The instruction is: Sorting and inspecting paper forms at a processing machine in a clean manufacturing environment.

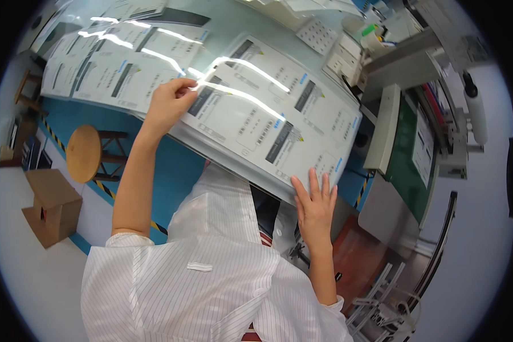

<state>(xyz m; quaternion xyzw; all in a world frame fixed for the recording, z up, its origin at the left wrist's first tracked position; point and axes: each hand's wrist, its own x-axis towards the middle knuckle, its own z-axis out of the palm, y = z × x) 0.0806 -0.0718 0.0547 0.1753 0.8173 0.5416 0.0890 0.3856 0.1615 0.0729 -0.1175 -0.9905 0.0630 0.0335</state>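
A stack of glossy printed sheets lies on the table in front of me, with rows of dark blocks, small print and blue marks. My left hand is at the stack's left edge, thumb and fingers pinched on the edge of the top sheet. The exact grip is partly hidden by the fingers. On the near right corner of the same stack, my right hand rests with its fingers spread flat. Bright light streaks reflect off the sheet's surface.
More printed sheets lie to the left on the table. A white box-like device stands at the back right, near a machine with a green bed. On the floor at left are a round wooden stool and an open cardboard box.
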